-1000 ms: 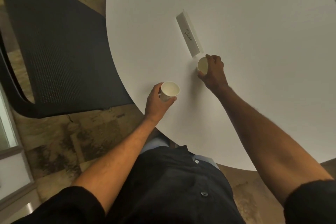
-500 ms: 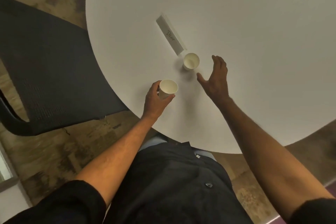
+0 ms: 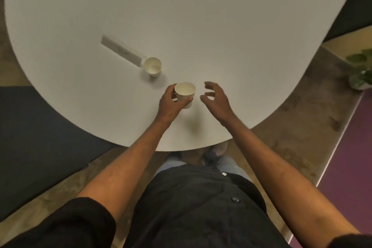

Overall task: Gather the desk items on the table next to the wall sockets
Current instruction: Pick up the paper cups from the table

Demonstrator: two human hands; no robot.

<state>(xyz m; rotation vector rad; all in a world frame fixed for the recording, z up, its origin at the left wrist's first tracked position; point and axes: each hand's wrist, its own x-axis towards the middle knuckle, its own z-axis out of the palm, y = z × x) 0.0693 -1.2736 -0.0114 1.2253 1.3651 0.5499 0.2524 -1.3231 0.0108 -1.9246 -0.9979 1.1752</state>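
Now left hand [image 3: 171, 102] grips a smooth tapered paper cup [image 3: 185, 94] over round table [image 3: 221, 36].

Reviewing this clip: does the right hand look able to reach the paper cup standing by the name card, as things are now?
Probably yes. The right hand is open and holds nothing, and the cup by the name card stands free on bare table. But the left hand, gripping the other cup, sits partly across the straight path.

Handwritten scribble on white name card [image 3: 123, 51], too blurred to read.
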